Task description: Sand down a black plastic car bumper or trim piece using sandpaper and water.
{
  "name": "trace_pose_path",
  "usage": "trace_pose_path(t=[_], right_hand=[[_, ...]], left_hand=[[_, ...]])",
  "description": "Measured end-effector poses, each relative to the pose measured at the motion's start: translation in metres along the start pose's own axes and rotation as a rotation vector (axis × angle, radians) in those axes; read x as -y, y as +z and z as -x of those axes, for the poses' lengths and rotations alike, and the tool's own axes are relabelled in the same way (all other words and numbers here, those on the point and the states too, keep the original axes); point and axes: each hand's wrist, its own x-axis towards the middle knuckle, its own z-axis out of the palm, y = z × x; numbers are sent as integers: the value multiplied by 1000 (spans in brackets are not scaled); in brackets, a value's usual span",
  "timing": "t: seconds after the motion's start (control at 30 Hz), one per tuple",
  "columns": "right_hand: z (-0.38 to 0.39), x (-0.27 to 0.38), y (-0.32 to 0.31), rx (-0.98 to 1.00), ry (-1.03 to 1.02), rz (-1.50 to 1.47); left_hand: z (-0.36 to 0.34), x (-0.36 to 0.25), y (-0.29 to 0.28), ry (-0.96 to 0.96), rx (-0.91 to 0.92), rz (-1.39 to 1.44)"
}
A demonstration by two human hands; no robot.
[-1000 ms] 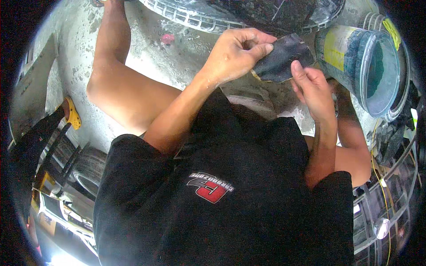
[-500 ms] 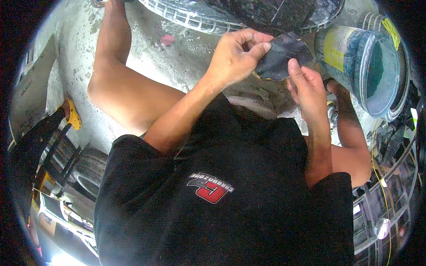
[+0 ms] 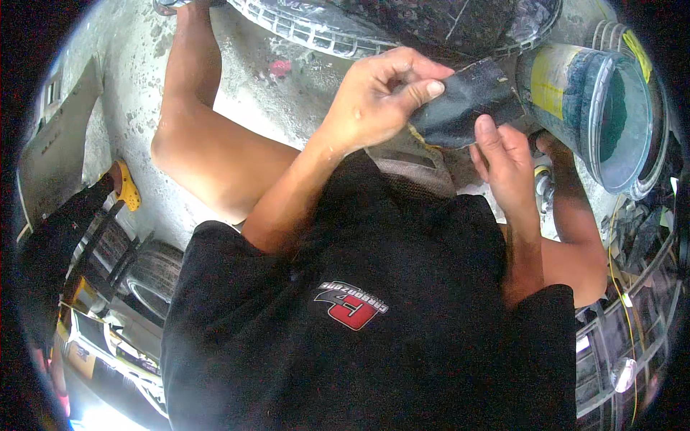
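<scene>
Stained concrete floor, seated person. Left hand fingers pinch the dark rubber patch at its upper edge; right hand fingers grip it from below. Blue-rimmed bucket just beside; tyre beyond.

- I see a blue-green plastic bucket tipped on its side, upper right
- tyre along top edge
- pale concrete floor
- yellow clog at left
- second tyre lower left
</scene>
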Motion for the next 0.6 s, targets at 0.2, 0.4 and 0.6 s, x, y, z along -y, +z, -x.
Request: trace_pose_path(t=[0.2,0.4,0.6], right_hand=[[3,14,1,65,26,7],[4,12,4,21,110,20],[1,6,6,-2,36,41]], left_hand=[[-2,2,-6,79,50,-169],[2,2,3,54,-19,-176],[3,-6,8,-24,-104,-146]])
